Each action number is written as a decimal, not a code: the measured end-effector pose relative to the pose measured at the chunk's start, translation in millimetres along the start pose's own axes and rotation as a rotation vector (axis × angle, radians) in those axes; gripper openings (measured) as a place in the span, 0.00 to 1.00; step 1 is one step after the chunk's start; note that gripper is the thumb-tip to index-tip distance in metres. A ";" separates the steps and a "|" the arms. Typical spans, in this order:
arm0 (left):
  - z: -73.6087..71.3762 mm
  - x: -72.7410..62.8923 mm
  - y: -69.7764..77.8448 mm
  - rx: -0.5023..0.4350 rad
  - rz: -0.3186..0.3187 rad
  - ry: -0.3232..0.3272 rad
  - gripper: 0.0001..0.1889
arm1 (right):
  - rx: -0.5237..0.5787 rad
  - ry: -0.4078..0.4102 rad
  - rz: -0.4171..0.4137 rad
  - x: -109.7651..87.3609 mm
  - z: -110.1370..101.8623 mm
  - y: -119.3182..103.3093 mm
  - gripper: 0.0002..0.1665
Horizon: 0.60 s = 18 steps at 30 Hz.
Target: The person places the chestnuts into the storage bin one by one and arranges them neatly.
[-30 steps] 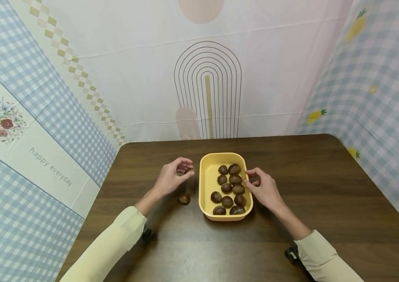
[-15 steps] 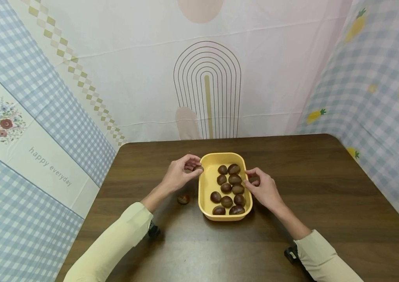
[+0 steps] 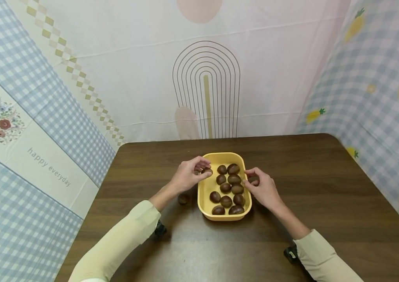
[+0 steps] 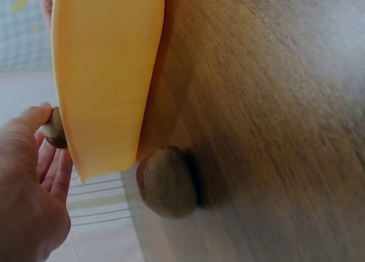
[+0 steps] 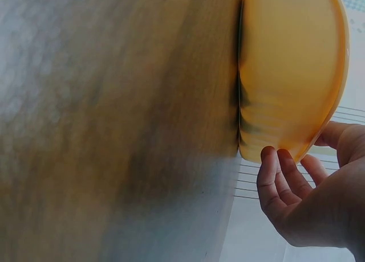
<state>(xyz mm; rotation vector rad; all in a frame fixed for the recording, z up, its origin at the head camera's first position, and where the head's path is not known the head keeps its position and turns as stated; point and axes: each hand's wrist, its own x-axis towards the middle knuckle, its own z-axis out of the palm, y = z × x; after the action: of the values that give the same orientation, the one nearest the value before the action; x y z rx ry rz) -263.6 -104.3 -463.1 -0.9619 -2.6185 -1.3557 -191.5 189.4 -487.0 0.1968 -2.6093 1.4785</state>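
Observation:
My left hand (image 3: 188, 175) pinches a brown chestnut (image 3: 206, 170) between thumb and fingers, over the left side of a yellow rectangular container (image 3: 204, 203). The left wrist view shows this held chestnut (image 4: 55, 129) just beyond the container's rim. On the opposite side, my right hand (image 3: 263, 188) grips the container's right rim; its thumb is at the edge and the fingers lie against the outer wall (image 5: 285, 74). Several chestnuts (image 3: 226, 201) lie inside, mostly toward the middle and right. One loose chestnut (image 3: 183, 199) sits on the table left of the container.
The dark wooden table (image 3: 312, 176) extends around the container on all sides. Behind it hangs a pale patterned cloth (image 3: 143, 78), with checked cloths at the left and right. A black device (image 3: 291, 254) is strapped at each wrist.
My left hand has moved right with the chestnut, from beside the container to above its left side. The right hand stays on the rim, and the loose chestnut has not moved.

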 end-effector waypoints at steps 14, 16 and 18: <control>12.8 8.3 2.6 0.119 0.079 -0.072 0.16 | 0.002 0.001 -0.003 0.2 0.3 1.0 0.18; 14.6 9.1 3.2 0.140 0.086 -0.084 0.16 | 0.004 0.001 -0.003 0.2 0.4 1.2 0.18; 16.7 9.7 3.3 0.169 0.093 -0.104 0.17 | 0.005 0.000 -0.001 0.1 0.4 1.5 0.18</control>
<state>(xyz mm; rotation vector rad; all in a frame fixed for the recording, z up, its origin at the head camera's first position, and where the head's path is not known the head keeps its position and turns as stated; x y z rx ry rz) -265.7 -85.4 -468.1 -1.1415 -2.6717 -1.0726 -191.9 189.8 -488.4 0.1986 -2.6051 1.4849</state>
